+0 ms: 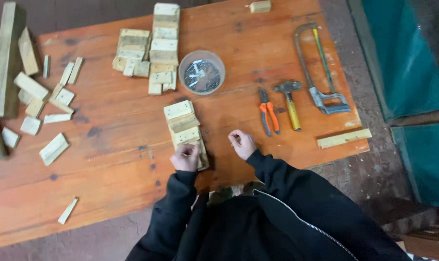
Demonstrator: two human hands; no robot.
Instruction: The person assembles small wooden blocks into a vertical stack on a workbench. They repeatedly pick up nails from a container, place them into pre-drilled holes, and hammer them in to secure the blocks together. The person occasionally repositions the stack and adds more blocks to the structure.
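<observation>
My left hand (185, 157) rests on the near end of a short row of pale wood blocks (183, 123) lying on the orange-brown wooden table (108, 145); its fingers are curled over the nearest block. My right hand (241, 142) hovers just right of that row, fingers pinched together on something too small to make out. A round clear bowl of dark nails (201, 72) sits just beyond the row.
Orange-handled pliers (268, 117), a yellow-handled hammer (290, 101) and a hacksaw (318, 67) lie to the right, with a wood strip (344, 138) near the table's edge. More block stacks (156, 46) sit at the back; scattered offcuts (45, 101) and planks lie left.
</observation>
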